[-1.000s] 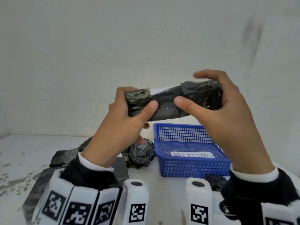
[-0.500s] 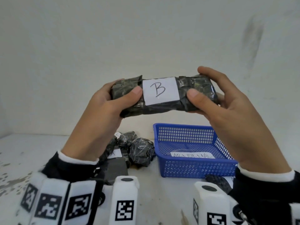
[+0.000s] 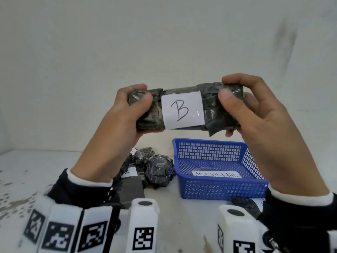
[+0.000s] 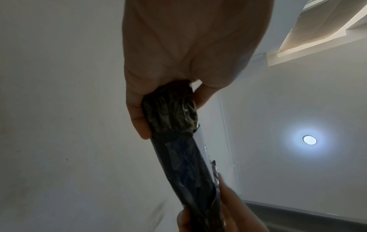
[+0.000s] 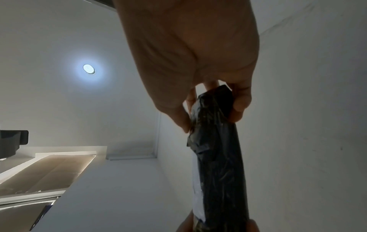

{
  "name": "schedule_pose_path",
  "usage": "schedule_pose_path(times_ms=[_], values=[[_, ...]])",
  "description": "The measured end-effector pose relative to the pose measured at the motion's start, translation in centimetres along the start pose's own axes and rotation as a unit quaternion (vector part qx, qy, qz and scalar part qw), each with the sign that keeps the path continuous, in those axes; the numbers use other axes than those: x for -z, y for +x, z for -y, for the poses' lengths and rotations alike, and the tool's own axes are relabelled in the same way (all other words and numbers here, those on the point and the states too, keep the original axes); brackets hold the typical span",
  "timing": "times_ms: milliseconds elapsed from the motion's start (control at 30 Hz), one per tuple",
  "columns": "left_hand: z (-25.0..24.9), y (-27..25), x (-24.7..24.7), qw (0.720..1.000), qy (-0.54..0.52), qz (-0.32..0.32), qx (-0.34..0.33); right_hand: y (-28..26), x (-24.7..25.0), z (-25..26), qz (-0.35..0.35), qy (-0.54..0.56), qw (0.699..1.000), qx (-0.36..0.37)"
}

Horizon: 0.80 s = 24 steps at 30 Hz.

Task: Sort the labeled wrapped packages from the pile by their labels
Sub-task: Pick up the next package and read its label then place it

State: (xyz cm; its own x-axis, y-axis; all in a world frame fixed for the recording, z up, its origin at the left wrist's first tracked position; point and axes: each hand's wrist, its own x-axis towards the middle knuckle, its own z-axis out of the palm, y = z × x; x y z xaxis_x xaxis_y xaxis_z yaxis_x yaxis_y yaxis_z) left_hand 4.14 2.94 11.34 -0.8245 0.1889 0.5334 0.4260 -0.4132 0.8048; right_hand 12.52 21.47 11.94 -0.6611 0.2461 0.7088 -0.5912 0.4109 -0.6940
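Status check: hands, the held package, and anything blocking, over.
Left hand and right hand grip the package ends. Label B faces camera. Nothing in the way; blue basket below.

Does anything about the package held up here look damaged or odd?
Slightly. On the long black plastic-wrapped package labelled B, a flap of wrapping hangs loose below its right end, near the right hand. The white paper label looks intact.
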Motion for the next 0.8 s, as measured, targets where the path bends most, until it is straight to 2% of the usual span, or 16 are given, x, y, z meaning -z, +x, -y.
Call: schedule_pose_path(times_ms=[233, 433, 800], values=[[0.0, -0.5, -0.5, 0.998, 0.062, 0.017, -0.024, 0.0, -0.2, 0.3, -0.019, 0.009, 1.0, 0.003], [-0.1, -1.2, -1.1, 0.993, 0.115, 0.024, -0.024, 0.0, -0.6, 0.4, -0.039, -0.025, 0.999, 0.01], [0.3, -1.5, -1.3, 0.98, 0.196, -0.014, -0.032, -0.4, -0.8, -0.1, 0.021, -0.089, 0.996, 0.017]])
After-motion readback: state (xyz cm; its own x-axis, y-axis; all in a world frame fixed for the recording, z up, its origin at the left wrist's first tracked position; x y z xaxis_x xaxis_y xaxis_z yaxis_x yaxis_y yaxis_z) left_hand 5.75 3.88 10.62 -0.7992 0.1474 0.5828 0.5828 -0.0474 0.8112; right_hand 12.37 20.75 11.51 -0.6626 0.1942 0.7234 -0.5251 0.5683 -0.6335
